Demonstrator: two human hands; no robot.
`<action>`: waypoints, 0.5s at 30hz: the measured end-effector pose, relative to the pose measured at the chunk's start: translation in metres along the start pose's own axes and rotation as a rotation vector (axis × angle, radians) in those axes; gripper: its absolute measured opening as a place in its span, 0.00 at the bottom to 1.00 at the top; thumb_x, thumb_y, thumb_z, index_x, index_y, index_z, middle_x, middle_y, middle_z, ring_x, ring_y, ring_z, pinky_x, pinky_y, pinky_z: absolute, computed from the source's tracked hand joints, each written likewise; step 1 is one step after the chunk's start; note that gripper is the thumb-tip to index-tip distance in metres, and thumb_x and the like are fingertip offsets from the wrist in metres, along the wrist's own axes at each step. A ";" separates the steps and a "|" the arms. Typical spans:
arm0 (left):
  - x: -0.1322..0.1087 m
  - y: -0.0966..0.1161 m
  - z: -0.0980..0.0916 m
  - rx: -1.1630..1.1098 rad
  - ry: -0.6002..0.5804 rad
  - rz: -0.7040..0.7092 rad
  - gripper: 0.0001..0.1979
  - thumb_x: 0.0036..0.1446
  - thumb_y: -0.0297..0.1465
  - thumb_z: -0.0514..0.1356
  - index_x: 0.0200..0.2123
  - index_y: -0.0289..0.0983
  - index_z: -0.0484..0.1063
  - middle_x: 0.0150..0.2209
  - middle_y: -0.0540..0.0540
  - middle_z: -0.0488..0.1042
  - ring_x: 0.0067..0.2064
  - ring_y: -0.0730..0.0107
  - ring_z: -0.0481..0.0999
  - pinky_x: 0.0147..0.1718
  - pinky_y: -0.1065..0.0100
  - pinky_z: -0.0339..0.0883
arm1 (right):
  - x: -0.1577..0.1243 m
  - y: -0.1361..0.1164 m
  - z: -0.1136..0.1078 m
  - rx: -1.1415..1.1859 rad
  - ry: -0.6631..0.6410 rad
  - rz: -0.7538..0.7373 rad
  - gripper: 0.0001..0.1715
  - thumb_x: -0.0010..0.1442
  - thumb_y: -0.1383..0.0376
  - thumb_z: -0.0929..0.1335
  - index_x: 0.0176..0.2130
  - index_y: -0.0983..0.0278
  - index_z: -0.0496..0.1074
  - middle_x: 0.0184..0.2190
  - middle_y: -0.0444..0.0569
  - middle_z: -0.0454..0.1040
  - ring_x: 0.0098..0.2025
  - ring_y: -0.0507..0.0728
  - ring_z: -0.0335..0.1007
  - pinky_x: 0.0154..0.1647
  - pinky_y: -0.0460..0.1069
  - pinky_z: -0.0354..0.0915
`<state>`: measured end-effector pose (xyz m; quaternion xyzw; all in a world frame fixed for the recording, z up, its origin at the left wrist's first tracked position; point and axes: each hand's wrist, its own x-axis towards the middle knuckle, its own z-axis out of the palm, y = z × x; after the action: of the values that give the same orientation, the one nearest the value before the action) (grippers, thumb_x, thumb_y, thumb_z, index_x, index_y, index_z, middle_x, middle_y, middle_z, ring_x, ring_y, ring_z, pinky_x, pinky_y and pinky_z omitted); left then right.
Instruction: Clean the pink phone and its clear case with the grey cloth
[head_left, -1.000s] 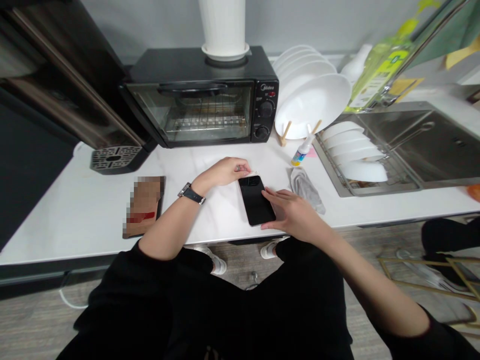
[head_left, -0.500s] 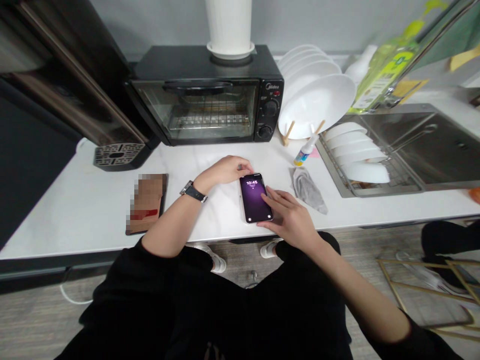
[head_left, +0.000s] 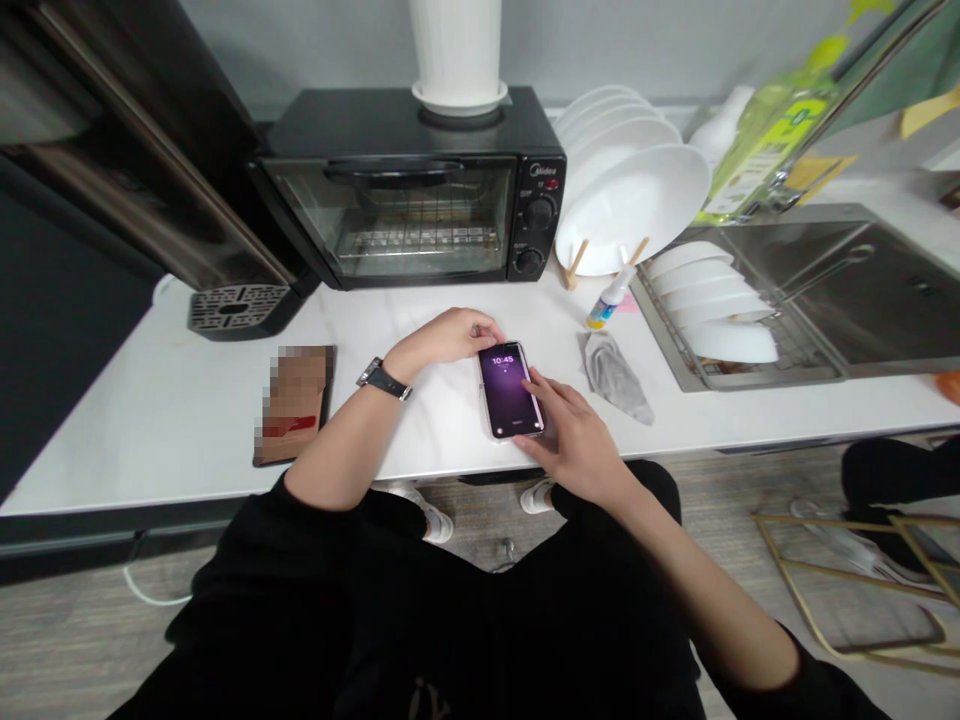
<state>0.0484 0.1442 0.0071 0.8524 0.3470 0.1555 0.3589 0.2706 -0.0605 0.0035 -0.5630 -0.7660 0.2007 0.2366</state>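
Note:
A phone point(head_left: 513, 392) with a lit purple lock screen lies face up near the front edge of the white counter. A pale, clear rim shows around it. My left hand point(head_left: 457, 336), with a black-strapped watch point(head_left: 385, 379) at the wrist, has its fingers bent in at the phone's top edge. My right hand point(head_left: 576, 430) grips the lower right side, thumb at the bottom edge and fingers along the right edge. A crumpled grey cloth point(head_left: 616, 378) and a small spray bottle point(head_left: 610, 300) lie to the right of the phone.
Behind the hands stands a black toaster oven point(head_left: 420, 215) carrying a white pot point(head_left: 457, 50). White plates point(head_left: 637, 205) stand in a rack beside the sink point(head_left: 870, 290). A dark-edged, pixelated flat item point(head_left: 296, 405) lies left, near a dispenser's drip tray point(head_left: 238, 310). Someone's dark-clothed leg point(head_left: 900, 490) shows at right.
The phone's lower end and my right hand have shifted very slightly up the view. A little more of the pale rim shows at the phone's right edge. My left hand stays nearly still.

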 end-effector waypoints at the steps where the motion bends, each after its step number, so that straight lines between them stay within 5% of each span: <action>1: 0.000 0.000 0.000 0.001 0.004 -0.006 0.11 0.66 0.25 0.62 0.45 0.36 0.86 0.39 0.45 0.87 0.36 0.72 0.79 0.38 0.69 0.69 | 0.000 0.002 -0.002 0.041 -0.013 0.004 0.41 0.72 0.49 0.70 0.73 0.66 0.64 0.79 0.61 0.61 0.79 0.66 0.62 0.81 0.68 0.59; 4: -0.001 0.002 0.000 0.021 0.017 -0.010 0.11 0.66 0.25 0.62 0.44 0.36 0.86 0.39 0.45 0.87 0.36 0.71 0.80 0.38 0.69 0.70 | 0.000 0.008 -0.006 0.125 -0.022 0.020 0.44 0.71 0.52 0.70 0.76 0.67 0.58 0.81 0.64 0.56 0.80 0.67 0.60 0.82 0.68 0.59; 8: -0.001 0.003 -0.002 0.079 0.030 0.027 0.10 0.64 0.24 0.64 0.43 0.37 0.87 0.38 0.46 0.87 0.36 0.72 0.80 0.38 0.70 0.68 | 0.003 0.015 -0.004 0.144 -0.012 0.031 0.50 0.69 0.48 0.71 0.78 0.66 0.56 0.77 0.65 0.64 0.79 0.70 0.62 0.81 0.71 0.59; 15: 0.003 -0.009 0.000 -0.077 0.007 -0.032 0.09 0.62 0.25 0.65 0.40 0.37 0.87 0.27 0.50 0.79 0.27 0.75 0.75 0.28 0.72 0.65 | 0.006 0.016 0.000 0.134 -0.086 0.083 0.49 0.71 0.47 0.70 0.79 0.63 0.55 0.79 0.62 0.60 0.84 0.70 0.51 0.84 0.78 0.41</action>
<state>0.0459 0.1512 0.0007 0.8319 0.3555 0.1658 0.3926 0.2810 -0.0502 -0.0049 -0.5678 -0.7364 0.2853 0.2322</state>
